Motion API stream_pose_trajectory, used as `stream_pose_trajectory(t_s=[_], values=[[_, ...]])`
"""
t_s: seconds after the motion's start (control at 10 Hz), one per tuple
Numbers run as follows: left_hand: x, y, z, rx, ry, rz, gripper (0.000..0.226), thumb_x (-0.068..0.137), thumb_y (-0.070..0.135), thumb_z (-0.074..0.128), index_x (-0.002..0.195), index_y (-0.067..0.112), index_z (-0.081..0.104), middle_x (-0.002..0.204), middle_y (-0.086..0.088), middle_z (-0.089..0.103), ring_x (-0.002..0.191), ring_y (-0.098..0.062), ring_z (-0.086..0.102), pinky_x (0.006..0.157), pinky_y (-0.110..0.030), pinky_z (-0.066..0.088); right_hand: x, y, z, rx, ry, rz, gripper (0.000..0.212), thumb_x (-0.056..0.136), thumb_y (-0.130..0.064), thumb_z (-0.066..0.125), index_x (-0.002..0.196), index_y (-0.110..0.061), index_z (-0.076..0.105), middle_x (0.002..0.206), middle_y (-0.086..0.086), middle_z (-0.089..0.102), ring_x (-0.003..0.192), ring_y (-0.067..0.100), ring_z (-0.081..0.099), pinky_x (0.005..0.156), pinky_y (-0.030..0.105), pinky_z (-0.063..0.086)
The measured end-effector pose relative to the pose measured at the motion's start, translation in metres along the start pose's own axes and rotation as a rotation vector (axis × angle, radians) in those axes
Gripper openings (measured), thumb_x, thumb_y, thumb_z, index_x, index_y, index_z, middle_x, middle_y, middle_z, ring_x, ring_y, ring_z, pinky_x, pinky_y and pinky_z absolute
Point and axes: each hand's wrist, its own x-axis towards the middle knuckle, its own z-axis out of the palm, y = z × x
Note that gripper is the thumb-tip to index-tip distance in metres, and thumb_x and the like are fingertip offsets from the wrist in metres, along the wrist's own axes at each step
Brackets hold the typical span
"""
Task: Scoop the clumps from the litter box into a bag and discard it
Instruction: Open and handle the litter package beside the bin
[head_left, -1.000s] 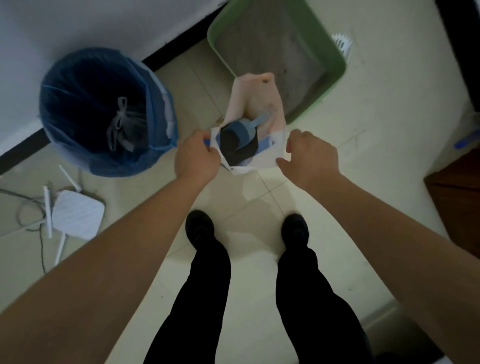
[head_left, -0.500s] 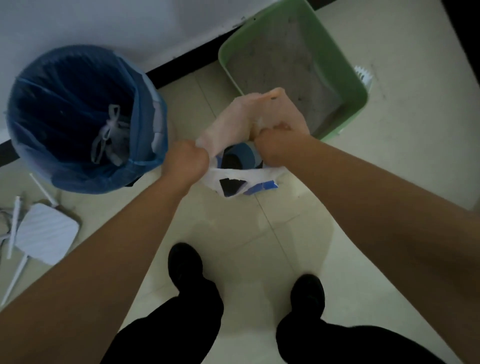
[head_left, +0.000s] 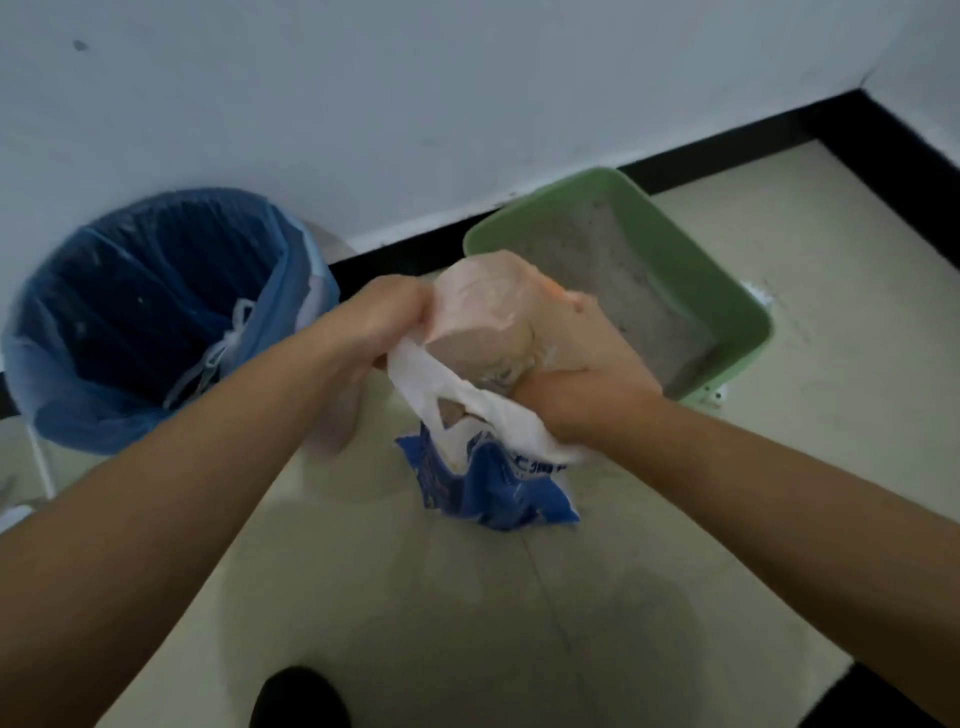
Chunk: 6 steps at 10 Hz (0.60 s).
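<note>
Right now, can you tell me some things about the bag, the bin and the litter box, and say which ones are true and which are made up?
1. Both hands hold the bag. True: the left hand and right hand are gripping its top.
2. The bag is already inside the bin. False: it hangs between the hands, over the floor.
3. The litter box is green. True.
4. The bin has a red liner. False: the liner is blue.
5. The litter box is left of the bin. False: it sits to the right, against the wall.
</note>
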Motion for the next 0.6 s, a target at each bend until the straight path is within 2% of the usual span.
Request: stream_pose_trajectory(t_s=[0.1, 0.2, 0.3, 0.4, 0.5, 0.6], values=[[-0.013, 0.021, 0.004, 0.277, -0.004, 0.161, 0.012, 0.089, 0.021, 0.049, 0.086, 0.013, 0.057, 0.083, -0.005, 0.056, 0.075, -0.022, 0.053, 0.069, -0.032, 0.042, -0.014, -0.002, 0.023, -0.08, -0.036, -0.036, 0.031, 0.102, -0.012, 0.045, 0.126, 0.0, 0.058, 0.114, 0.015, 0.061, 0.113, 0.032, 0.055, 0.097, 0.034, 0.042], [-0.022, 0.016, 0.02, 0.647, 0.059, 0.232, 0.018, 0.094, 0.014, 0.045, 0.091, 0.005, 0.06, 0.096, -0.01, 0.063, 0.082, -0.022, 0.056, 0.07, -0.031, 0.043, -0.026, -0.012, 0.045, -0.171, -0.164, -0.045, 0.028, 0.1, -0.013, 0.049, 0.122, 0.0, 0.062, 0.116, 0.012, 0.064, 0.11, 0.029, 0.059, 0.085, 0.033, 0.041], [-0.033, -0.008, 0.037, 0.73, 0.184, 0.258, 0.027, 0.103, 0.026, 0.036, 0.087, 0.011, 0.053, 0.091, -0.011, 0.061, 0.072, -0.018, 0.052, 0.067, -0.031, 0.038, -0.053, -0.01, 0.06, -0.051, -0.089, -0.052, 0.025, 0.097, -0.012, 0.053, 0.12, -0.006, 0.06, 0.118, 0.012, 0.062, 0.111, 0.031, 0.06, 0.081, 0.037, 0.044], [-0.045, -0.032, 0.046, 0.565, 0.19, 0.288, 0.041, 0.104, 0.04, 0.033, 0.084, 0.012, 0.056, 0.08, -0.008, 0.06, 0.069, -0.02, 0.054, 0.061, -0.032, 0.038, -0.051, -0.001, 0.073, 0.116, 0.071, -0.063, 0.026, 0.096, -0.018, 0.055, 0.12, -0.006, 0.057, 0.113, 0.014, 0.061, 0.106, 0.032, 0.061, 0.077, 0.036, 0.047], [-0.05, -0.046, 0.048, 0.449, 0.107, 0.258, 0.049, 0.104, 0.041, 0.034, 0.084, 0.007, 0.063, 0.073, -0.012, 0.061, 0.066, -0.023, 0.057, 0.062, -0.033, 0.042, -0.052, 0.006, 0.066, 0.285, 0.234, -0.032, 0.047, 0.088, -0.035, 0.063, 0.128, -0.015, 0.049, 0.119, 0.008, 0.056, 0.106, 0.025, 0.058, 0.089, 0.037, 0.051], [-0.052, -0.049, 0.047, 0.366, 0.132, 0.254, 0.052, 0.104, 0.04, 0.034, 0.083, 0.003, 0.063, 0.069, -0.011, 0.057, 0.062, -0.022, 0.054, 0.06, -0.032, 0.041, -0.072, 0.017, 0.046, 0.22, 0.441, -0.157, 0.039, 0.091, -0.032, 0.057, 0.128, -0.019, 0.053, 0.122, 0.004, 0.057, 0.106, 0.021, 0.057, 0.087, 0.033, 0.049]])
